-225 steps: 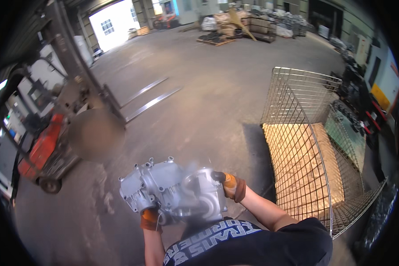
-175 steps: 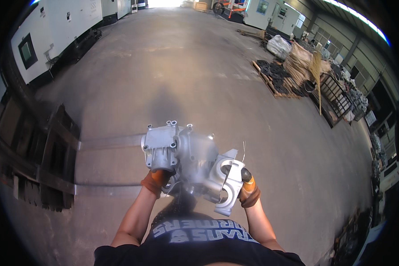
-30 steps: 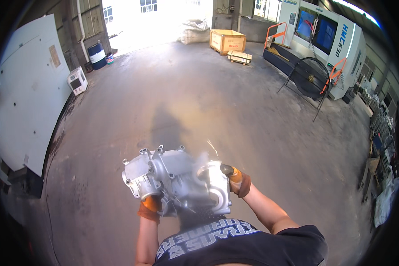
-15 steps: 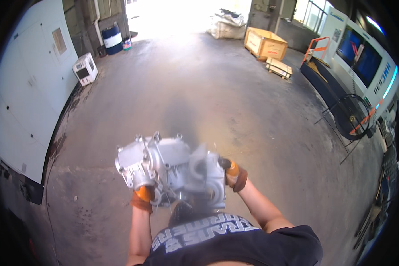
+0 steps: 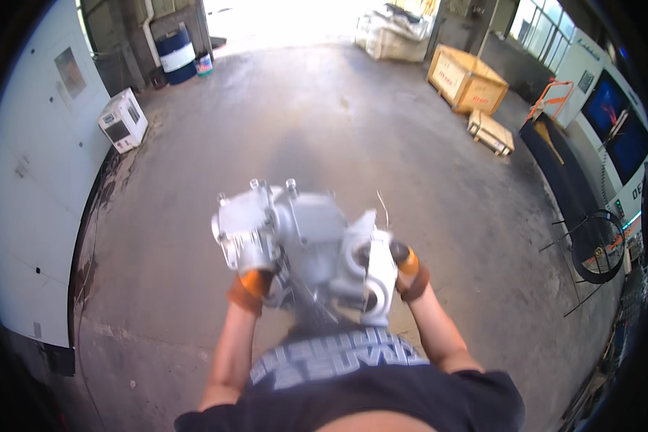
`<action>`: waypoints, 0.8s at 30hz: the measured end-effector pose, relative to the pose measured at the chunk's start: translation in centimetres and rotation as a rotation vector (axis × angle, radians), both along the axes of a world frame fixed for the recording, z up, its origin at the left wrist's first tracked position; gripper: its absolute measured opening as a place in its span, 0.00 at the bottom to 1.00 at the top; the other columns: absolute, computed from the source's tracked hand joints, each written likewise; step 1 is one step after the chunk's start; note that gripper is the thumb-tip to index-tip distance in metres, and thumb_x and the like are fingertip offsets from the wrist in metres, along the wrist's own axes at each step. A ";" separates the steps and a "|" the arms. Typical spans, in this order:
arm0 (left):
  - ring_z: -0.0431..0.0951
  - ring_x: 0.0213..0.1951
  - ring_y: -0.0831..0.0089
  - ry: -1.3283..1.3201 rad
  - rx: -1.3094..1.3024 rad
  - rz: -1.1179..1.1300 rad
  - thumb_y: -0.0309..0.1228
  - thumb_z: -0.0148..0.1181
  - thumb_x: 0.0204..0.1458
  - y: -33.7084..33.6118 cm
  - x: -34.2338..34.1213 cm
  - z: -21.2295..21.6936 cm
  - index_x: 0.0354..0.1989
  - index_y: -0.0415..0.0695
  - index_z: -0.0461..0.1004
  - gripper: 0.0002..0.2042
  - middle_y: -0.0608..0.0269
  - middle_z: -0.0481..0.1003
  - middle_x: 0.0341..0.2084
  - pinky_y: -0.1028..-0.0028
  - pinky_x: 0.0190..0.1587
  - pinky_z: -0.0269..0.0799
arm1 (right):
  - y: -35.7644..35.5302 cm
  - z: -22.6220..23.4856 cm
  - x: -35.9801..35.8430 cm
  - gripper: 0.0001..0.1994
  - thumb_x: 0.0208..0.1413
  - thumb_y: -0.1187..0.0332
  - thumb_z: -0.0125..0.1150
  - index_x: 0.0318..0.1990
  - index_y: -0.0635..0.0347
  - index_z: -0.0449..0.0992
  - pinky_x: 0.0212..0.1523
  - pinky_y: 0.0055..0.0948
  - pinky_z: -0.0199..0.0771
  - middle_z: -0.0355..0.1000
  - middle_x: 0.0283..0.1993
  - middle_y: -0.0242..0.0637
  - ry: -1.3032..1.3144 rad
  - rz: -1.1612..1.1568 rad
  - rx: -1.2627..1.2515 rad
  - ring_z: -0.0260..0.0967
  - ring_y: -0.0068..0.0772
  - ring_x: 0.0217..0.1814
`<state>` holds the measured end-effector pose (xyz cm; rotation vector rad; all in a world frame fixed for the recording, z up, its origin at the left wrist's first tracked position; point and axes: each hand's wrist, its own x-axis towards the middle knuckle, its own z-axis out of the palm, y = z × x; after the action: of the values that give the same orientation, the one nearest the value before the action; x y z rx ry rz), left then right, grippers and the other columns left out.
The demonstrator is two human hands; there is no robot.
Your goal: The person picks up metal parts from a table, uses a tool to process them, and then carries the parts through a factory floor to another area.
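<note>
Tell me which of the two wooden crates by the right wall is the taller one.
The far crate, a tall orange-brown box. The near crate beside it is low and flat, paler, closer to the person.

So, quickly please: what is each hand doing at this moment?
Left hand: gloved, closed under the left end of the grey metal casting, holding it.
Right hand: gloved, closed on the casting's right end, holding it.

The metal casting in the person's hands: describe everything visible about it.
The metal casting is a bulky pale grey housing, cast aluminium by its look, with a dull, clean surface. Short studs stick up from its top left, and round bores open on its right end. It is carried off the concrete floor at chest height. The left hand grips it from below; the right hand holds its right end. Both hands wear orange-cuffed gloves.
</note>
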<state>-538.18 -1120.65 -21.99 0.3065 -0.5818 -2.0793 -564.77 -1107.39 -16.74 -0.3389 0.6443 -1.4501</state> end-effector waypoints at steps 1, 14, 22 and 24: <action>0.70 0.31 0.71 -0.051 -0.035 0.014 0.37 0.42 0.56 -4.1 -0.7 -0.2 0.44 0.47 0.64 0.12 0.64 0.68 0.32 0.75 0.28 0.70 | -3.6 -0.6 -0.9 0.30 0.39 0.63 0.66 0.49 0.70 0.63 0.51 0.34 0.68 0.67 0.46 0.47 0.010 -0.056 0.029 0.67 0.39 0.47; 0.71 0.33 0.74 -0.658 -0.470 0.360 0.37 0.42 0.56 -50.0 -11.6 -2.6 0.46 0.48 0.62 0.12 0.67 0.68 0.35 0.77 0.31 0.71 | -51.9 -1.4 -14.8 0.15 0.56 0.72 0.44 0.51 0.65 0.62 0.50 0.26 0.68 0.64 0.49 0.40 0.491 0.197 -0.302 0.65 0.27 0.49; 0.70 0.34 0.74 -0.135 0.022 -0.029 0.32 0.44 0.55 -78.3 -30.5 1.0 0.45 0.46 0.62 0.11 0.63 0.67 0.34 0.77 0.31 0.70 | -77.8 2.3 -29.0 0.20 0.57 0.67 0.42 0.55 0.68 0.56 0.55 0.32 0.63 0.60 0.55 0.46 -0.190 0.183 -0.226 0.61 0.35 0.55; 0.69 0.37 0.74 -0.243 -0.199 -0.069 0.33 0.43 0.56 -87.0 -34.9 0.0 0.47 0.46 0.61 0.12 0.64 0.67 0.36 0.77 0.35 0.69 | -84.9 2.0 -33.2 0.21 0.57 0.67 0.43 0.55 0.69 0.55 0.57 0.34 0.61 0.59 0.55 0.47 -0.149 0.156 -0.294 0.60 0.37 0.55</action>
<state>-573.07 -1207.68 -22.01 0.4315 -0.9500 -2.0440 -597.94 -1192.28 -14.72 -0.4933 0.2772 -1.4046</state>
